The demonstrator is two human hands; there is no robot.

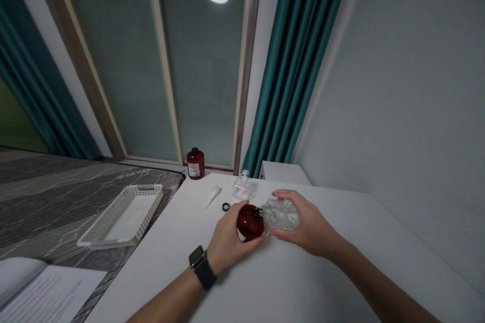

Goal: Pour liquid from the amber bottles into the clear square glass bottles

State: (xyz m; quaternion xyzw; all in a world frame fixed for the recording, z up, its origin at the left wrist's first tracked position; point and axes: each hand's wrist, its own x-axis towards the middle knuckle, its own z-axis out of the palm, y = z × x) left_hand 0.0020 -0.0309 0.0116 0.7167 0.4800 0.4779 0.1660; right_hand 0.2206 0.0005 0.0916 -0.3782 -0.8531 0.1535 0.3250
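Note:
My left hand (231,237) is wrapped round a dark red bottle (250,223), its neck turned to the right. In my right hand (306,224) a clear bottle (281,214) lies tilted on its side, its mouth against the red bottle's neck. Just beyond the left fingers sits a small black ring (226,207) on the white table (182,232). Behind it lies a white pointed nozzle piece (213,196). Farther back, a clear container (244,186) is partly behind my hands. Whether liquid passes between the bottles I cannot tell.
Another red bottle (195,164) with a black cap and label stands at the table's back left corner. A white basket (125,217) and an open book (49,290) rest on the grey striped surface to the left. A white cabinet (284,171) stands behind the table.

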